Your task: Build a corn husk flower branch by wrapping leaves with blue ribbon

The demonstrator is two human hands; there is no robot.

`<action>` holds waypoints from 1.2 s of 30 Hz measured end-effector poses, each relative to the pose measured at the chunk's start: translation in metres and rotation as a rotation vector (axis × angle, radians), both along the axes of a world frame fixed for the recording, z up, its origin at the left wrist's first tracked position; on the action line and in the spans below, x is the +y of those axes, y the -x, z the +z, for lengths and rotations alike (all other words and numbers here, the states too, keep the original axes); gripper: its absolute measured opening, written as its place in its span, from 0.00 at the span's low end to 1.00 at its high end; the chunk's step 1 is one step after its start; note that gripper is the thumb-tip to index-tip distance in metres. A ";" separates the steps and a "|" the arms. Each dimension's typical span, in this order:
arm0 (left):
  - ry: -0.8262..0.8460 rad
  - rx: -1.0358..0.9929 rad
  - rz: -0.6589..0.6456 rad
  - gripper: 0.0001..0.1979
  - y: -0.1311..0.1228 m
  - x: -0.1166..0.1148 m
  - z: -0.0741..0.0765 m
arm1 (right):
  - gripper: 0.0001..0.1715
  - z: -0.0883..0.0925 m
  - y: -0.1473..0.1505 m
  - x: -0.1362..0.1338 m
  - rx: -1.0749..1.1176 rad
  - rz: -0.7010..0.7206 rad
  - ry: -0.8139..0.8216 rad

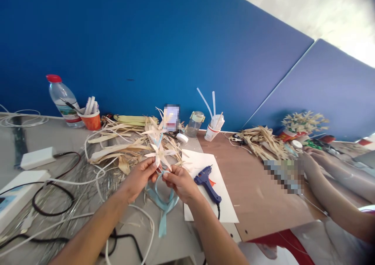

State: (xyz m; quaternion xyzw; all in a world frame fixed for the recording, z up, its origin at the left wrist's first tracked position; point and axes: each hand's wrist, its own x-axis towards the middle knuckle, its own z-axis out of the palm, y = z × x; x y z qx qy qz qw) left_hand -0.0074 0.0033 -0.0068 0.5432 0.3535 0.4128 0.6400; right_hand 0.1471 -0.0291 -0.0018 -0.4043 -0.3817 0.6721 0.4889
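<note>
Pinched in the fingers of my left hand (146,175) is the base of a pale flower (160,154) with pointed petals that look like dried corn husk. A second flower shape stands just behind it, above my fingertips. My right hand (180,181) grips a light blue ribbon (165,206) close under the flower; the ribbon loops and its tail hangs below both hands. Both hands are closed and nearly touching. My fingers hide the exact spot where ribbon and flower stem meet. To the right of my right hand, a blue glue gun (208,183) lies on a white sheet (205,210).
Dried husks (117,149) are piled behind my hands. White and black cables (99,179) and wires cover the left side. A bottle (63,101), a red cup (90,118), a glass jar (195,124) and a paper cup (211,132) line the partition. A co-worker's arms (316,179) are at right.
</note>
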 end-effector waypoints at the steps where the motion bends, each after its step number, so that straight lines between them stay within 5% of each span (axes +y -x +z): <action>1: 0.000 0.018 -0.006 0.13 0.001 0.000 0.000 | 0.13 -0.001 0.001 0.000 -0.003 -0.007 0.002; 7: -0.019 0.140 -0.030 0.15 0.001 0.000 0.002 | 0.15 -0.006 0.003 0.001 -0.022 -0.065 0.026; 15: -0.089 0.335 0.085 0.14 -0.003 -0.001 0.003 | 0.08 -0.010 0.005 -0.001 -0.345 -0.086 -0.056; 23: -0.086 0.352 0.040 0.14 -0.001 -0.001 0.003 | 0.06 -0.005 -0.002 0.000 -0.481 -0.088 -0.141; 36: -0.153 0.390 0.070 0.12 0.000 -0.004 0.009 | 0.10 -0.004 0.004 -0.004 -0.439 -0.055 -0.066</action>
